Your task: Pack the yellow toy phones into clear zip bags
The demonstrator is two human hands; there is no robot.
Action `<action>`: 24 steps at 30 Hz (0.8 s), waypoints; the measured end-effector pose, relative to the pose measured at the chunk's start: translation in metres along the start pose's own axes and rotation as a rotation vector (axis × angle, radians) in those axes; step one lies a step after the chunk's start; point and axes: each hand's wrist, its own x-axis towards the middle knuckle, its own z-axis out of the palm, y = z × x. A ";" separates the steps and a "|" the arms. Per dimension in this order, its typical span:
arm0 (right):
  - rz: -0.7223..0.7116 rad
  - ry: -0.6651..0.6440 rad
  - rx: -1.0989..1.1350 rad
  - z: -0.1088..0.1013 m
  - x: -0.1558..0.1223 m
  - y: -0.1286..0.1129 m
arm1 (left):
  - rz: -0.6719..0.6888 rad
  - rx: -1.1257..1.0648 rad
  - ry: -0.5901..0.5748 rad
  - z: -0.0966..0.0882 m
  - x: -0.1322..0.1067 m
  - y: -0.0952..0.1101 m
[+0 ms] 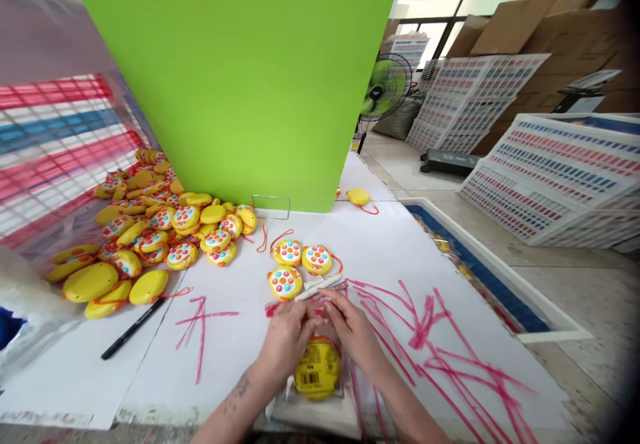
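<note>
My left hand (286, 335) and my right hand (354, 329) are close together near the table's front edge, fingers pinched at the top of a clear plastic bag (345, 401). Inside the bag lies a yellow toy (317, 371) with its barcode side up; my fingers partly hide the bag's top edge. Just past my fingertips lie white pen-like sticks (320, 287). Beyond them, three yellow toys with coloured dots, a left one (285, 283), a back one (287, 252) and a right one (317, 259), sit face up with orange cords.
A big heap of the same toys (165, 221) covers the table's left side. A black marker (133, 329) lies in front of it. A green board (240, 84) stands upright ahead, with a wire stand (271, 207) at its base. White crates (565, 177) and a fan (385, 89) are right.
</note>
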 end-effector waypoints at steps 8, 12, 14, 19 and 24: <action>0.028 -0.039 0.220 -0.002 -0.012 -0.005 | -0.252 -0.357 0.183 0.006 -0.016 -0.023; 0.029 -0.053 0.270 -0.005 -0.016 -0.010 | -0.404 -0.554 0.179 0.009 -0.018 -0.021; 0.034 -0.062 0.297 -0.007 -0.016 -0.012 | -0.450 -0.617 0.184 0.008 -0.016 -0.018; -0.025 -0.052 0.232 -0.012 -0.014 -0.015 | -0.500 -0.846 0.015 0.009 -0.013 -0.011; -0.232 0.165 -0.054 -0.019 -0.007 -0.012 | -0.565 -0.813 0.020 0.013 -0.012 -0.012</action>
